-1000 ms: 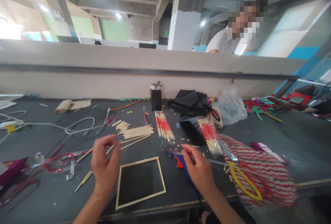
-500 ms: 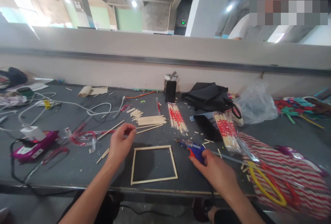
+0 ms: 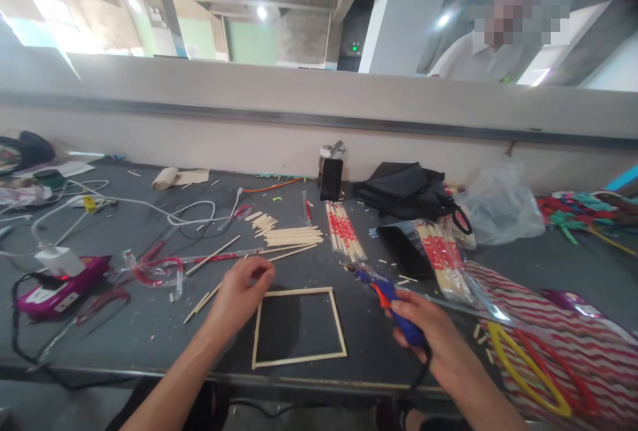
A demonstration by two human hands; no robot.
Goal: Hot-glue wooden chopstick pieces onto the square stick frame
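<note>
My right hand [image 3: 423,325] grips a blue glue gun [image 3: 406,318] with an orange trigger, its nozzle pointing up and left. A rectangular frame of thin wooden sticks [image 3: 299,359] lies flat on the table between my hands, to the left of the glue gun. My left hand [image 3: 244,291] is beside the frame's top left corner, fingers curled and drawn together as in a pinch; anything between the fingertips is hidden. Beyond the frame lies a pile of loose wooden sticks [image 3: 294,236]. More sticks [image 3: 203,303] lie left of my left hand.
Packs of sticks in red-printed wrap [image 3: 343,228] lie beyond the glue gun, near a dark phone [image 3: 401,248]. Scissors with yellow and red handles [image 3: 528,374] rest on striped cloth [image 3: 563,305]. A purple power strip [image 3: 64,291] and white cables are at left. A person [image 3: 468,56] stands behind the partition.
My right hand has lifted and turned the glue gun, showing more of its handle. My left hand has moved right, closer to the frame's top left corner. The person beyond the partition has shifted left.
</note>
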